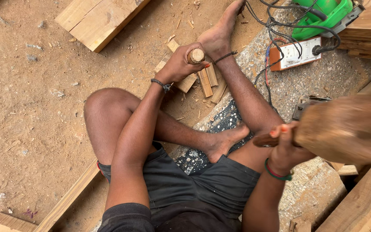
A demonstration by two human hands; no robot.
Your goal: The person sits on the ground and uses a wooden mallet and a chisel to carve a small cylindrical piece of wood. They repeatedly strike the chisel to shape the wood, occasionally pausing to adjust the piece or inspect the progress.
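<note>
1. Left hand (181, 64), upper centre of the frame: fingers wrapped tight round a round wooden handle (196, 56), its pale, ring-grained end face turned up toward the camera; a dark band on the wrist.
2. Under that handle, a cluster of small cut wood blocks (206, 81): short, flat, rectangular, pale tan with darker streaks, lying on sandy ground among chips and splinters.
3. Right hand (285, 148), right of centre: fingers closed round the dark reddish shaft of a wooden mallet (348, 129), its big blunt head blurred and coarse brown, filling the right edge; green and red bangles on the wrist.
4. Bare foot (222, 32), top centre, just beside the left hand and the blocks, a thin black cord round the ankle; second foot (226, 141), centre, tucked under the outstretched leg.
5. Dark grey shorts, lower centre, soft and creased.
6. Thick sawn plank (97, 19), upper left, light yellow with square edges, resting on dusty brown earth.
7. Rough speckled stone slab (323, 77), right side, granular and grey.
8. Green plastic power tool (323, 15), upper right, beside an orange-edged white socket box (295, 53) with tangled black cables.
9. More planks, lower right and lower left, long and straight-grained.
</note>
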